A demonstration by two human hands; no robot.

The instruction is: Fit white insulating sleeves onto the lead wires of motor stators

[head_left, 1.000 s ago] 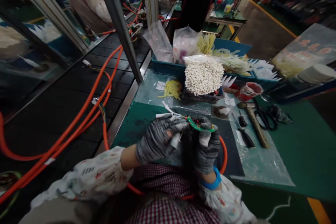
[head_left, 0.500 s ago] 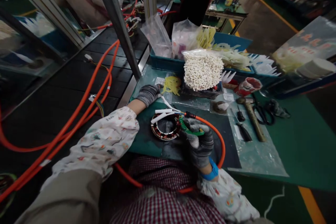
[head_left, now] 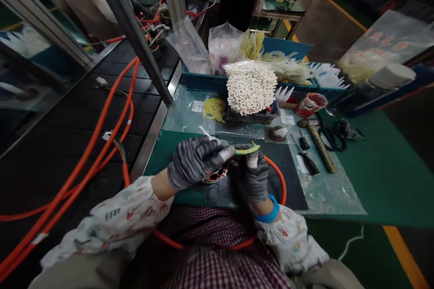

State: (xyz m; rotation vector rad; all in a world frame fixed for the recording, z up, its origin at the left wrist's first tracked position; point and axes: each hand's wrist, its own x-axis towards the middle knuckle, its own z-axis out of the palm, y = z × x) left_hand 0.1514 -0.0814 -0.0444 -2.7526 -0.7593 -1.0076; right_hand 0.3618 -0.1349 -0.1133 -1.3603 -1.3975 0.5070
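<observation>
My right hand (head_left: 255,178), in a grey knit glove, is closed on a curved green circuit board (head_left: 240,151). A thin yellow curved piece (head_left: 253,148) lies along the board's upper edge. My left hand (head_left: 200,160), gloved alike, pinches at the left end of the board and yellow piece; its fingertips partly hide the contact. Below the hands sits a ring-shaped motor stator (head_left: 217,175), mostly covered by my left hand. White sleeved wires (head_left: 205,132) stick out behind that hand. An orange cable (head_left: 280,176) loops around my right hand.
Several yellow curved pieces (head_left: 214,109) lie on a plastic bag. Behind are a bundle of white-tipped sticks (head_left: 251,88) and a blue bin (head_left: 200,81). A hammer (head_left: 322,146), pliers (head_left: 309,163) and scissors (head_left: 334,139) lie right. Orange cables (head_left: 111,113) cross the left conveyor.
My left hand has come from beside the yellow pieces to the circuit board, and a yellow piece now shows there. My right hand has tilted the board to a more edge-on view.
</observation>
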